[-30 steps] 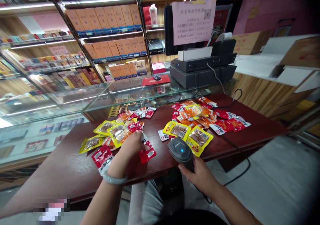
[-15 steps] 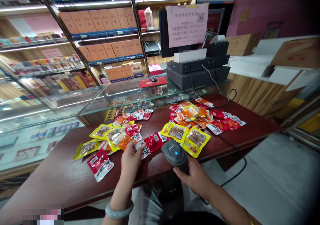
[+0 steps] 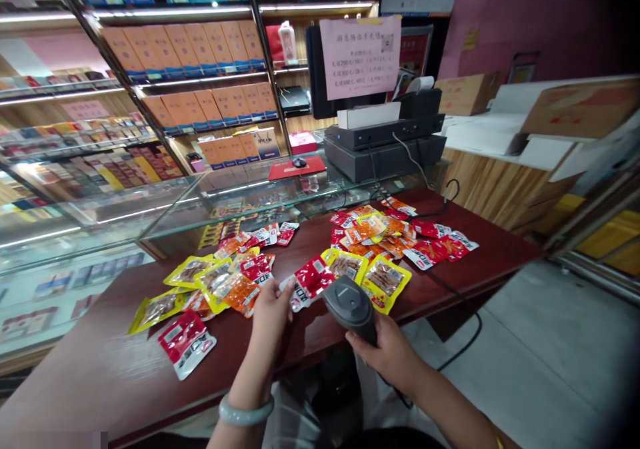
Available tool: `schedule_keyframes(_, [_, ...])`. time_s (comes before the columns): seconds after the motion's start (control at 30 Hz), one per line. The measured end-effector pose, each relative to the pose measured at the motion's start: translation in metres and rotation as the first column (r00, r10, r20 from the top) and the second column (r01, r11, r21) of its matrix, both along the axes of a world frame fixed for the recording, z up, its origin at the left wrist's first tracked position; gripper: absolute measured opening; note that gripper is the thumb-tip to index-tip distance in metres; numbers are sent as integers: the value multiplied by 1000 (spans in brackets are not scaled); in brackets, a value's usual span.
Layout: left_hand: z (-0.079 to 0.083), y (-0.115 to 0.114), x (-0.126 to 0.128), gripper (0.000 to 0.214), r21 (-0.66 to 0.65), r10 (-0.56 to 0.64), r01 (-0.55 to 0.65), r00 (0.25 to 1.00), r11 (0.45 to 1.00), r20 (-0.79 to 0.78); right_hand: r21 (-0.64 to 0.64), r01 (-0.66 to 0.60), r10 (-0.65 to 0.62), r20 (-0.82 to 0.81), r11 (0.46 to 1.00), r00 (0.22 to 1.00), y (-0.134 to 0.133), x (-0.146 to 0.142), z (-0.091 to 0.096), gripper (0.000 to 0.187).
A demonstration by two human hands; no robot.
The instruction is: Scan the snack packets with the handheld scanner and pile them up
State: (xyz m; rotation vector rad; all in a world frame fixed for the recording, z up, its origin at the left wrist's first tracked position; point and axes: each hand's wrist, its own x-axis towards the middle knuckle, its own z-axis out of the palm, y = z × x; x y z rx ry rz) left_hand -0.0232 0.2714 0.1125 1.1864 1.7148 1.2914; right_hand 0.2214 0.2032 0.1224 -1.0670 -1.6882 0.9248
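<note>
Pinched in my left hand [image 3: 273, 309] is the white end of a red snack packet [image 3: 313, 279], held just over the table. My right hand [image 3: 387, 349] wraps around the handle of a dark grey barcode scanner [image 3: 350, 306], whose head sits close to that packet's right side. Behind the scanner lies a yellow-edged snack packet [image 3: 385, 281]. To the left of my left hand spreads a pile of yellow, orange and red packets [image 3: 215, 279], with a single red and white packet [image 3: 187, 344] in front of it.
Another heap of packets [image 3: 380, 232] lies at the right on the dark red table [image 3: 120, 362]. Behind stand a glass display counter [image 3: 175, 212] and a black cash register [image 3: 385, 156] with a pink sign [image 3: 360, 56]. The scanner's cable [image 3: 470, 342] hangs off the table's right side.
My left hand has shifted slightly right, and the red packet now tilts up toward its right end. The scanner's blue light no longer shows. The camera view has turned a little right.
</note>
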Motion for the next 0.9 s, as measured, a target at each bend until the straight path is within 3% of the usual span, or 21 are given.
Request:
schedule_keyframes(0.1, [4, 19, 37, 46, -42, -131, 154, 934, 987, 334, -17, 25, -25, 7, 1000, 1000, 2, 4, 0, 32])
schedule_keyframes(0.2, [5, 34, 72, 46, -18, -133, 160, 872, 987, 470, -34, 64, -63, 27, 997, 998, 4, 8, -3, 34])
schedule_keyframes(0.37, [2, 43, 103, 34, 10, -186, 195, 916, 981, 356, -66, 165, -160, 82, 984, 984, 2, 16, -10, 36])
schedule_keyframes(0.47, [5, 39, 101, 31, 61, -193, 190, 979, 980, 57, -61, 179, -174, 77, 982, 982, 2, 19, -12, 35])
schedule_keyframes(0.6, [13, 26, 73, 39, 65, -166, 201, 919, 977, -358, -89, 167, -159, 93, 982, 983, 3, 19, -11, 31])
schedule_keyframes(0.7, [19, 13, 28, 42, 80, -57, 122, 830, 989, -555, -87, 159, -151, 88, 983, 985, 3, 18, -11, 26])
schedule_keyframes(0.8, [27, 0, -31, 46, 32, 67, -67, 640, 997, -765, -70, 181, -175, 78, 981, 981, 2, 15, -12, 25])
schedule_keyframes(0.9, [35, -13, -79, 40, -123, 8, -263, 449, 957, -893, -66, 156, -151, 72, 986, 986, 2, 10, -13, 26])
